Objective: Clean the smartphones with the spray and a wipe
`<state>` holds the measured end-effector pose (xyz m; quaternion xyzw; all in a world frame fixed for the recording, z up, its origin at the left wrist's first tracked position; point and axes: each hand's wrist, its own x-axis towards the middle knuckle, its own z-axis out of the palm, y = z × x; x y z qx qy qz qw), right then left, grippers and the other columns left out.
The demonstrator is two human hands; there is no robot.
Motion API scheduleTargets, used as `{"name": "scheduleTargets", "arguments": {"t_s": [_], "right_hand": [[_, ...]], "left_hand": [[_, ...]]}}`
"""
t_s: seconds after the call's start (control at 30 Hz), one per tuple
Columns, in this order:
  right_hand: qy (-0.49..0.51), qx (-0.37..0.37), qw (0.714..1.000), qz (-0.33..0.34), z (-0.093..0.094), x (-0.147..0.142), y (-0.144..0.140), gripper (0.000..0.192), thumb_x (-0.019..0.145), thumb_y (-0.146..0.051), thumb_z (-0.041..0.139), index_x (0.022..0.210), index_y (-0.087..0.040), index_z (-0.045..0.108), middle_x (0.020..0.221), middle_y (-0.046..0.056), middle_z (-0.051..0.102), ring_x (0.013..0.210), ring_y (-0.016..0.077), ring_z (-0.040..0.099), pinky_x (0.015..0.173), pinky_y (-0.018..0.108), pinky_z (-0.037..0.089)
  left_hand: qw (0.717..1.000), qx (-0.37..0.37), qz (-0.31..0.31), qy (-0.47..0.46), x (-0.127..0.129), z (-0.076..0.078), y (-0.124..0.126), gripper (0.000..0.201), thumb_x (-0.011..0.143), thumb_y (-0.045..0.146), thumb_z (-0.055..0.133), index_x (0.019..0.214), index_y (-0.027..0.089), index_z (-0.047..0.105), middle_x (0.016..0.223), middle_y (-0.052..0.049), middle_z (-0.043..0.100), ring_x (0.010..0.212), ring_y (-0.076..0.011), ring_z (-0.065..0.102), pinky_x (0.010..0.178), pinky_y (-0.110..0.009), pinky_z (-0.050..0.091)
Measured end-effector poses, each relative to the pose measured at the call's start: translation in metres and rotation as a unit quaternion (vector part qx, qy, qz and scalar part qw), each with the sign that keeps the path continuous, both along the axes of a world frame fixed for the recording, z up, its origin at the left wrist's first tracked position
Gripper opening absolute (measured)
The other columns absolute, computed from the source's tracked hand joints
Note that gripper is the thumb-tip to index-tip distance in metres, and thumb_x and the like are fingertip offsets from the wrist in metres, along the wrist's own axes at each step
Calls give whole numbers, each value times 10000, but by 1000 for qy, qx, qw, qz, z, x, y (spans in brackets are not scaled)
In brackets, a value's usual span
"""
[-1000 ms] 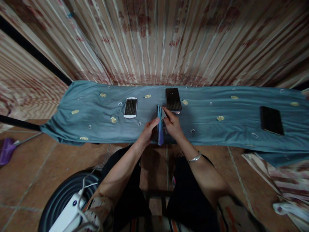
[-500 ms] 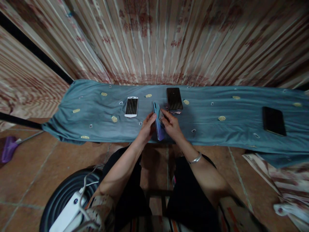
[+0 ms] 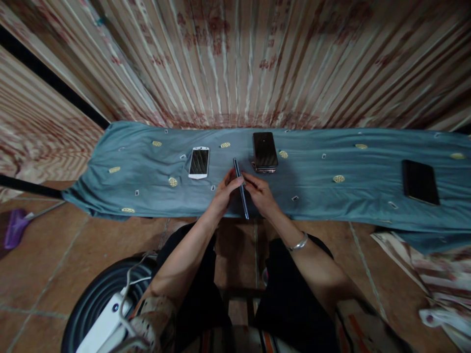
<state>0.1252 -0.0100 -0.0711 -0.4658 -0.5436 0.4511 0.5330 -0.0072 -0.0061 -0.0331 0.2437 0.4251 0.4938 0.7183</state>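
A blue smartphone (image 3: 242,192) stands edge-on between my hands, above the front part of the cloth-covered bench. My left hand (image 3: 225,191) is closed around its left side, with the thumb laid over the upper edge. From the right, my right hand (image 3: 260,192) has its curled fingers against the phone. Its fingertips are partly hidden behind the phone. Just beyond my right hand lies a stack of phones (image 3: 264,149), a dark screen on top. A white phone (image 3: 199,162) rests face up to the left of my left hand.
Blue-green cloth (image 3: 316,196) covers the long bench. A black flat case (image 3: 420,182) lies at its right end. Curtains (image 3: 235,63) hang right behind. On the floor at left are a round black stool (image 3: 79,294) bearing a white power strip (image 3: 105,323), and a purple broom (image 3: 16,228).
The phone has turned in my hands: its blue-violet back was partly visible and now mainly its thin edge shows. My right fingers have shifted slightly along with it.
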Motion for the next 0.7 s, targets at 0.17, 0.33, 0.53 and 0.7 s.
{"name": "scheduleTargets", "arguments": {"t_s": [0.17, 0.33, 0.53, 0.7], "right_hand": [[27, -24, 999, 11, 2, 1, -3, 382, 874, -454, 692, 1178, -253, 808, 1225, 37, 806, 1194, 264, 722, 1109, 450, 544], [68, -83, 994, 31, 2, 1, -11, 346, 823, -390, 727, 1123, -249, 826, 1183, 36, 815, 1136, 255, 733, 1040, 430, 578], [177, -176, 965, 78, 14, -5, -26, 323, 699, -349, 819, 1008, -259, 846, 1044, 14, 833, 1100, 227, 724, 1041, 369, 535], [241, -233, 937, 100, 23, -9, -31, 308, 576, -344, 913, 861, -249, 844, 868, 1, 824, 848, 173, 722, 854, 291, 564]], "left_hand": [[997, 66, -21, 33, -2, 0, 1, 488, 634, 312, 893, 1079, 157, 768, 1116, -64, 786, 1143, -224, 693, 946, -286, 524], [997, 66, -19, 28, -8, 5, 4, 461, 584, 313, 918, 989, 160, 760, 1042, -50, 799, 936, -185, 715, 814, -263, 532], [998, 55, 25, 4, -24, 9, 17, 404, 631, 401, 902, 902, 173, 708, 1065, -82, 807, 1094, -260, 738, 873, -317, 564], [998, 45, 51, -14, -27, 4, 22, 354, 719, 417, 885, 881, 184, 674, 1008, -64, 804, 1068, -244, 762, 976, -348, 576]]}}
